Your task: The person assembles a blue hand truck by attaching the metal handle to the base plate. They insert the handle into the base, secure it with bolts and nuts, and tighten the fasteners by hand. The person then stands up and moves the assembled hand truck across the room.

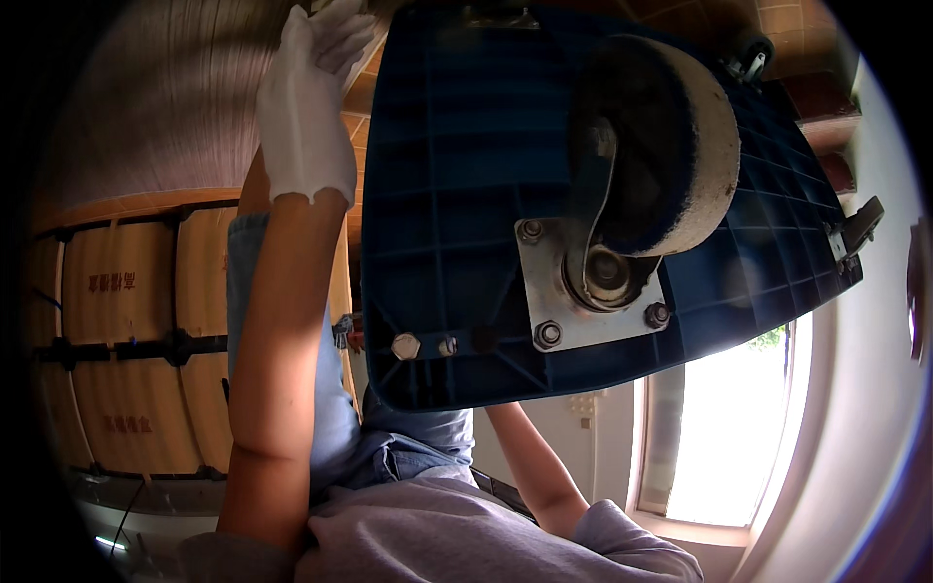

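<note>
A blue plastic platform trolley is tipped up close in front of me, with its ribbed underside facing me. A large caster wheel sticks out from it on a bolted metal plate. Farther off, a smaller-looking caster shows at the far edge, and a metal bracket sits at the right corner. My left hand, in a white glove, reaches up beside the trolley's left edge; its fingers are stretched out, and I see nothing in them. My right forearm passes behind the trolley, which hides that hand.
Brown cartons with dark corner pieces are stacked on the left. A streaked wood-like panel lies at the upper left, beside orange-brown floor tiles. A bright window and a pale wall are on the right.
</note>
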A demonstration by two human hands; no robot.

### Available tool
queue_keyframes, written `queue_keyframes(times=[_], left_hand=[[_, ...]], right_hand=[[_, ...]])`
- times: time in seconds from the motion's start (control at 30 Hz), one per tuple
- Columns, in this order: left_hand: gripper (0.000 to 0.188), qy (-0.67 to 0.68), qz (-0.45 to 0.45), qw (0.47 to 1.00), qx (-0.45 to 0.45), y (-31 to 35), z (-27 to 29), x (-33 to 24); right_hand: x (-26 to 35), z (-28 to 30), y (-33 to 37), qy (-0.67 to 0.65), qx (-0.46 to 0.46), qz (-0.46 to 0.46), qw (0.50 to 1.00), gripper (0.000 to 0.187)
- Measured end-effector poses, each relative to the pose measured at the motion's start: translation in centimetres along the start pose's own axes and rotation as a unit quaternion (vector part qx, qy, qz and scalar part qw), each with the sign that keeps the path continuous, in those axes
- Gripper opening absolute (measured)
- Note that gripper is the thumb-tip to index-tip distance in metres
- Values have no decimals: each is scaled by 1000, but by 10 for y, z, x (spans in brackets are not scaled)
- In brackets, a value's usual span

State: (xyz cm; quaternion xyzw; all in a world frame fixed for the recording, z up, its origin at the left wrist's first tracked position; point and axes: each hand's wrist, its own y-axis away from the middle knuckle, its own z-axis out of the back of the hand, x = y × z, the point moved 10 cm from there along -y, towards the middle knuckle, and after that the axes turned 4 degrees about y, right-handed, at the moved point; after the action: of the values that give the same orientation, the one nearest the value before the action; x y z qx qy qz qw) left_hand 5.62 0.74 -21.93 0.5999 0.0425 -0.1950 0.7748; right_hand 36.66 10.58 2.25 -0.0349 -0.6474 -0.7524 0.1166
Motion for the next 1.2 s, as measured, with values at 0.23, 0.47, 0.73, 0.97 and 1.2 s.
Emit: queue_keyframes(times=[0.23, 0.47, 0.73, 0.97, 1.2], left_hand=[[45, 71, 25, 996, -42, -1, 3, 5], [42, 85, 38, 995, -20, -5, -4, 7], [40, 310, 40, 949, -41, -25, 0, 33], [40, 305, 36, 951, -31, -27, 1, 30], [40, 315, 34, 948, -34, -28, 2, 29]], right_hand=[[-2, 9, -11, 13, 27, 15, 999, 30], [3, 3, -4, 12, 11, 8, 1000, 30], [4, 7, -10, 22, 14, 17, 1000, 30], [6, 9, -13, 27, 14, 21, 999, 30], [6, 10, -15, 33, 14, 28, 999, 30]])
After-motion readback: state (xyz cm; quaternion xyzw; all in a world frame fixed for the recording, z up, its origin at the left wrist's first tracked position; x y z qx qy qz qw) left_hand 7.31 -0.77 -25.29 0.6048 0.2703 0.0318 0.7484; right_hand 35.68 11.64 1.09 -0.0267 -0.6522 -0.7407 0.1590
